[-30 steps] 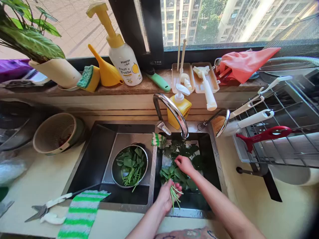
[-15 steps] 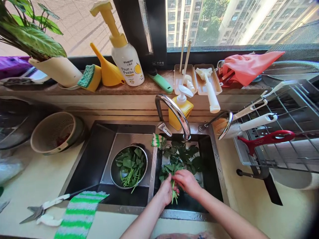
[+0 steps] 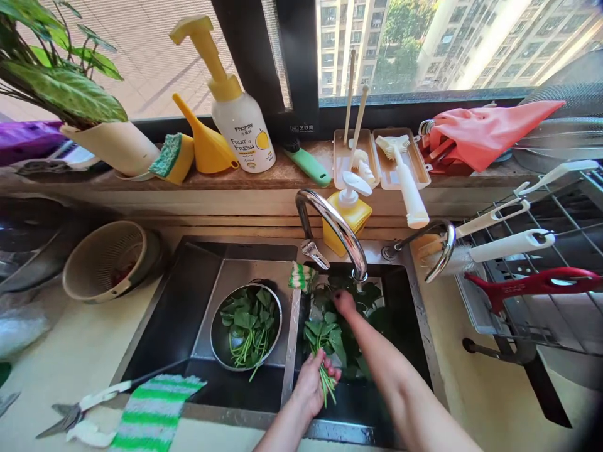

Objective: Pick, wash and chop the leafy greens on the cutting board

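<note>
My left hand (image 3: 311, 380) is closed around the stems of a bunch of leafy greens (image 3: 325, 336) over the front left of the right sink basin (image 3: 405, 351). Deeper in that basin, my right hand (image 3: 345, 302) reaches among loose leaves (image 3: 370, 298) below the faucet; its fingers are hidden. A round pan (image 3: 281, 317) with more greens (image 3: 249, 320) stands in the left basin (image 3: 155, 333).
A chrome faucet (image 3: 334, 220) arches over the right basin. A green-striped cloth (image 3: 153, 411) and scissors (image 3: 75, 414) lie front left. The dish rack (image 3: 480, 314) stands right, a colander (image 3: 106, 263) left. Bottles line the sill.
My right hand has left the bunch and moved away from me, into the leaves near the faucet. My left hand still holds the bunch. The view has shifted slightly.
</note>
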{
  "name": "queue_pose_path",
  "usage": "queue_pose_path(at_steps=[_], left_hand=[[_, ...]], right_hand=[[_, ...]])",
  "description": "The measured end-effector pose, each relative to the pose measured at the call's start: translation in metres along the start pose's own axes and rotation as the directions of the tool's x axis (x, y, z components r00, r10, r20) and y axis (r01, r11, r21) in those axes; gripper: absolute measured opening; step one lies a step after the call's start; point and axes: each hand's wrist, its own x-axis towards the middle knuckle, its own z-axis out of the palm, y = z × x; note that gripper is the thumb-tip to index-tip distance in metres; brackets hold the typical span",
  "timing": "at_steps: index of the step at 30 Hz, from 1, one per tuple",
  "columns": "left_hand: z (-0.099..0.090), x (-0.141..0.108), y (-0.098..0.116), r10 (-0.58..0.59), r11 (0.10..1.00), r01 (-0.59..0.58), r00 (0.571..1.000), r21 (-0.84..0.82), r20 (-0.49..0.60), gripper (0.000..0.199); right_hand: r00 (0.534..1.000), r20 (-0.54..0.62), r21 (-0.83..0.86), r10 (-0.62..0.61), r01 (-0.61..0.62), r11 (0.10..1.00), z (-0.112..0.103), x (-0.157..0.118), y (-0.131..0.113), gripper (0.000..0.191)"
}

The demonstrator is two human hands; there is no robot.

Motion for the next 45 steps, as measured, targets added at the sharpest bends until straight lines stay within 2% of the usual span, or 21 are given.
queue_pose_path(at_steps=[3,6,8,11,13,16,20,22,25,28,31,36,38,41,43,45], left_hand=[[0.003,0.000,0.004,0.036,0.998,-0.034,0.999,-0.049,0.035,0.014],[0.013,0.005,0.007,0.023,0.998,-0.022,1.000,-0.064,0.014,0.009],[0.021,0.009,0.007,0.006,0.998,-0.006,1.000,-0.058,-0.001,0.008],[0.025,0.014,0.001,0.032,0.999,-0.032,0.999,-0.033,0.027,0.006],[0.021,0.015,-0.003,0.056,0.998,-0.057,0.998,0.004,0.043,0.004],[0.012,0.011,-0.006,0.071,0.997,-0.072,0.996,0.011,0.059,0.010],[0.012,0.002,0.000,0.123,0.990,-0.120,0.992,-0.075,0.040,0.018],[0.016,-0.002,0.004,0.168,0.983,-0.164,0.984,-0.077,0.051,0.016],[0.017,-0.005,0.007,0.215,0.975,-0.207,0.971,-0.079,0.105,0.020],[0.013,-0.006,0.007,0.221,0.975,-0.215,0.969,-0.062,0.109,0.026],[0.010,-0.003,0.005,0.239,0.969,-0.245,0.964,0.037,0.115,0.032],[0.024,0.003,-0.002,0.287,0.905,-0.333,0.937,0.264,0.197,0.040],[0.031,0.003,-0.009,0.288,0.888,-0.351,0.928,0.296,0.236,0.042],[0.036,-0.001,-0.019,0.319,0.840,-0.402,0.909,0.366,0.268,0.044],[0.036,-0.007,-0.024,0.316,0.813,-0.414,0.904,0.410,0.288,0.044],[0.035,-0.016,-0.026,0.259,0.808,-0.393,0.906,0.440,0.334,0.043]], right_hand=[[0.996,-0.086,0.020,0.001,0.001,1.000,-0.014,-0.012,0.015,0.026],[0.990,-0.123,0.049,-0.072,0.079,0.996,-0.035,-0.051,0.028,0.026],[0.978,-0.080,0.086,-0.192,0.198,0.976,-0.042,-0.085,0.033,0.020],[0.917,0.030,0.121,-0.398,0.392,0.912,-0.038,-0.132,0.035,0.016],[0.885,0.100,0.096,-0.455,0.446,0.890,-0.033,-0.150,0.037,0.013],[0.867,0.179,0.037,-0.464,0.466,0.884,-0.030,-0.154,0.038,0.010],[0.814,0.374,0.039,-0.445,0.465,0.884,-0.034,-0.127,0.036,0.011],[0.847,0.419,-0.027,-0.328,0.373,0.928,-0.038,-0.107,0.037,0.015],[0.939,0.315,-0.189,-0.138,0.204,0.960,-0.041,-0.078,0.044,0.016],[0.964,0.261,-0.254,-0.049,0.117,0.960,-0.040,-0.063,0.051,0.015],[0.980,0.199,-0.244,-0.023,0.072,0.967,-0.044,-0.066,0.052,0.018],[0.987,0.134,-0.104,-0.087,0.101,0.989,-0.059,-0.104,0.045,0.031],[0.982,0.120,0.059,-0.145,0.139,0.989,-0.057,-0.125,0.039,0.032],[0.969,0.051,0.258,-0.243,0.222,0.940,-0.045,-0.154,0.030,0.024],[0.966,-0.018,0.243,-0.257,0.253,0.936,-0.040,-0.169,0.025,0.018],[0.969,-0.044,0.219,-0.242,0.245,0.944,-0.043,-0.180,0.021,0.014]])
